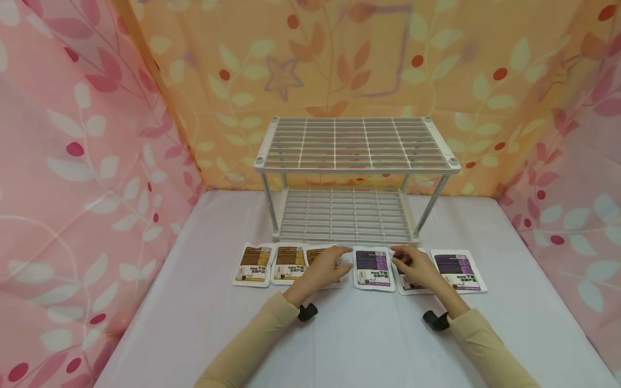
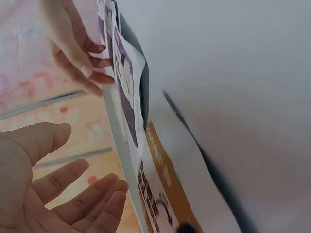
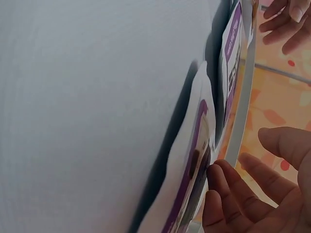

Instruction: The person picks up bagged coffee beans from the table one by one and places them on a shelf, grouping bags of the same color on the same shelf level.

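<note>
Three white pouches with brown-gold labels lie in a row on the left: an outer one (image 1: 253,265), a middle one (image 1: 288,264), and an inner one (image 1: 315,253) partly covered by my left hand (image 1: 322,269). To the right lie three pouches with purple labels: an inner one (image 1: 372,269), a middle one (image 1: 411,285) and an outer one (image 1: 458,271). My right hand (image 1: 421,268) hovers over the middle purple pouch and hides much of it. Thumb and fingers are spread apart on both hands, and nothing sits between them in either wrist view.
A two-tier white wire rack (image 1: 356,143) with metal posts stands just behind the pouches; its lower shelf (image 1: 344,215) is close to their far edges. White cloth (image 1: 359,345) covers the table. Patterned fabric walls (image 1: 194,81) enclose the back and both sides.
</note>
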The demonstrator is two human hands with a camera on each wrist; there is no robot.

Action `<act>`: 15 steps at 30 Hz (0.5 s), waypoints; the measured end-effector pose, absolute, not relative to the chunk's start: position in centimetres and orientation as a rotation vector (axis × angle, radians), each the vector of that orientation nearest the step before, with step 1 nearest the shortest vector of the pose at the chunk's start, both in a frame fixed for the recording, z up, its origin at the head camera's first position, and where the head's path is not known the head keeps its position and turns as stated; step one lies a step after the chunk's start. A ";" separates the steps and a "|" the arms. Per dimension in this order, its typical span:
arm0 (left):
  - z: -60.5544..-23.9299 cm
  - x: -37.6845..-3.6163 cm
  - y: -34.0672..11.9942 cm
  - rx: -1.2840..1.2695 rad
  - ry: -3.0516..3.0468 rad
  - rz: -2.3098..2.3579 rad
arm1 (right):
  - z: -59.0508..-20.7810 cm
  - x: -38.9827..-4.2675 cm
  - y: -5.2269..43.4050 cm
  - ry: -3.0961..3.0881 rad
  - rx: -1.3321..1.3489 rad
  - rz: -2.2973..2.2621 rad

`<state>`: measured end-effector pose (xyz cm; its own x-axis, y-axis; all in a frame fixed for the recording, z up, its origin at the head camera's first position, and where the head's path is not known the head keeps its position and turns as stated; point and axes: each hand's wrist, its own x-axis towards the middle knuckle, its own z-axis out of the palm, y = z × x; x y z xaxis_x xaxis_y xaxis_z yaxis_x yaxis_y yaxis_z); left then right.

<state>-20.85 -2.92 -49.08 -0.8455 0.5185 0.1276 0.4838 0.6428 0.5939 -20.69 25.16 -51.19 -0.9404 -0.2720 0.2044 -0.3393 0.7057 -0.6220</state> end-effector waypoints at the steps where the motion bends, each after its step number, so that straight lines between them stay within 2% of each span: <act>1: -49.1 -20.8 -2.7 0.850 2.802 0.974 | -51.2 -20.6 25.1 -2.813 0.503 1.054; 15: -49.4 -20.7 -0.1 0.818 2.964 0.631 | -51.3 -20.2 24.0 -2.801 0.524 1.063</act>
<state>-20.65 -0.10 -49.43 -0.8641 0.4928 0.1025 0.4918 0.7834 0.3800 -20.25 24.05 -51.34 -0.9358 -0.2816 0.2119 -0.3513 0.6974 -0.6247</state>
